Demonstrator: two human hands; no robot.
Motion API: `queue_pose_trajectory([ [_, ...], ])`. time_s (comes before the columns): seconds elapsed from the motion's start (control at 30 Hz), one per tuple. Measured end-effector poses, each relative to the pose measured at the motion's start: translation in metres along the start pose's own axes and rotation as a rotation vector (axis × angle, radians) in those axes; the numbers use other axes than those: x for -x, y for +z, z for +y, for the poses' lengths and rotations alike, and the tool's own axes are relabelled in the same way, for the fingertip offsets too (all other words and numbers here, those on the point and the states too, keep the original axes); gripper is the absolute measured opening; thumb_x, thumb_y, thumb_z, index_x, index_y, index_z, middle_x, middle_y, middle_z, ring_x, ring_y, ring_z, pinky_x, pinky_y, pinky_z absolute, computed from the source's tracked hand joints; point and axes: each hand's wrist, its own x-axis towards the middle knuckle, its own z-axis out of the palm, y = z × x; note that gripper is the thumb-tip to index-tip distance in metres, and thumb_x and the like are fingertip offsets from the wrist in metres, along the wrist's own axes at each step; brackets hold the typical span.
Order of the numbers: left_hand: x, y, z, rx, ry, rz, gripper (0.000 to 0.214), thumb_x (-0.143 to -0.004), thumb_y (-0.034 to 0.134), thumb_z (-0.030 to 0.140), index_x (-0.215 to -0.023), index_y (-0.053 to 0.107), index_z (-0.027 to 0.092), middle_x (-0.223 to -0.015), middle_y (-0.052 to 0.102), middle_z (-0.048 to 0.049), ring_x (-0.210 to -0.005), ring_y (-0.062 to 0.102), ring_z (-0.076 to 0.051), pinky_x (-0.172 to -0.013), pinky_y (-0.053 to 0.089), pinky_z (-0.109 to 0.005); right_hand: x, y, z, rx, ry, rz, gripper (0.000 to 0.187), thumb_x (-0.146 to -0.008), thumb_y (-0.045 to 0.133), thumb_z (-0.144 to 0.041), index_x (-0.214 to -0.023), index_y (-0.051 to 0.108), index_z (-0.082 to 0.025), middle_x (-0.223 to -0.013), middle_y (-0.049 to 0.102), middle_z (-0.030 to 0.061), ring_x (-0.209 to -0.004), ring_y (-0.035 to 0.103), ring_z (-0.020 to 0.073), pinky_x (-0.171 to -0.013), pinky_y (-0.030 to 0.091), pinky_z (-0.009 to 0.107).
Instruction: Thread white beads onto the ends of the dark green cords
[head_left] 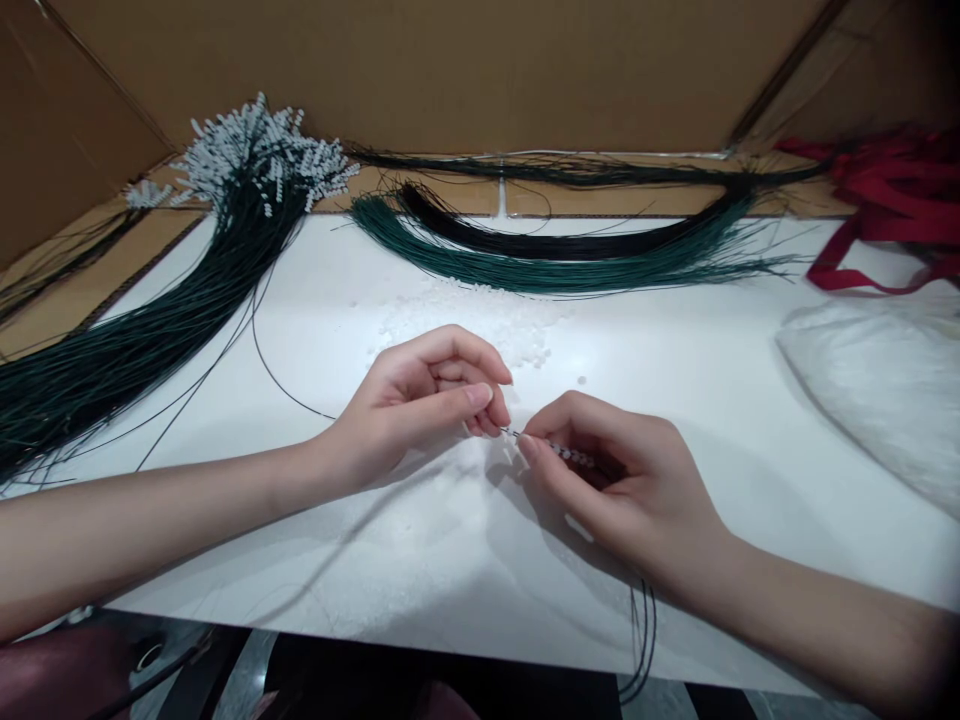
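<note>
Showing between the two hands, above the middle of the white worktop [697, 350], is a thin dark wire strung with small white beads [574, 456]. The right hand [630, 465] pinches it between thumb and forefinger. The left hand [431, 395] is loosely curled at the wire's tip; whether it grips anything cannot be determined. Dark wire loops [649, 640] hang below the right hand. Loose white beads [480, 318] lie scattered just beyond the hands. Behind these rest a curved green wire bundle [555, 272] and a black wire bundle [555, 244], side by side. At left lies a large dark green wire bundle with white-beaded ends [217, 260]; at right, red fabric ribbon [900, 205]. Brown cardboard panels [480, 75] stand at the rear.
</note>
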Motion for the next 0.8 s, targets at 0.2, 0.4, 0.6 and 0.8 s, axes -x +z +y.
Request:
queue_pose_trajectory([
  [0.2, 0.0002, -0.0015, -0.0006, -0.012, -0.013, -0.03, 0.011, -0.093, 0.063, 0.017, -0.104, 0.064, 0.015, -0.086, 0.071, -0.0053, -0.08, 0.067, -0.012, -0.074, 0.055, -0.019, -0.0002, -0.0001, -0.0008, -0.001, 0.001, -0.004, 0.016, -0.089, 0.056, -0.011, -0.076, 0.057, -0.02, -0.057, 0.047, -0.0045, -0.049, 0.039, 0.0094, -0.045, 0.031, 0.024],
  [0.4, 0.0005, 0.0005, 0.0005, -0.169, 0.034, -0.03, 0.023, -0.084, 0.074, 0.013, -0.104, 0.063, 0.015, -0.089, 0.067, -0.003, -0.08, 0.066, -0.01, -0.075, 0.054, -0.019, -0.0002, 0.0006, 0.0009, -0.004, -0.009, -0.004, 0.015, -0.09, 0.057, -0.014, -0.076, 0.058, -0.02, -0.056, 0.046, -0.0047, -0.049, 0.038, 0.0091, -0.045, 0.03, 0.023],
  [0.6, 0.0012, 0.0036, -0.0011, -0.237, 0.079, -0.043, 0.026, -0.085, 0.073, 0.011, -0.107, 0.059, 0.015, -0.088, 0.065, -0.0023, -0.078, 0.064, -0.009, -0.072, 0.053, -0.018, -0.0006, 0.0002, -0.0001, -0.019, -0.003, -0.006, 0.016, -0.086, 0.059, -0.012, -0.073, 0.056, -0.02, -0.056, 0.048, -0.0043, -0.049, 0.039, 0.0086, -0.044, 0.03, 0.023],
  [0.8, 0.0029, 0.0042, -0.001, -0.252, 0.135, -0.044, 0.029, -0.083, 0.072, 0.005, -0.105, 0.058, 0.016, -0.088, 0.065, -0.0015, -0.078, 0.064, -0.009, -0.071, 0.054, -0.018, -0.0017, 0.0016, 0.0001, -0.053, 0.029, 0.008, 0.016, -0.085, 0.062, -0.014, -0.073, 0.054, -0.021, -0.056, 0.048, -0.0047, -0.048, 0.041, 0.0082, -0.043, 0.031, 0.022],
])
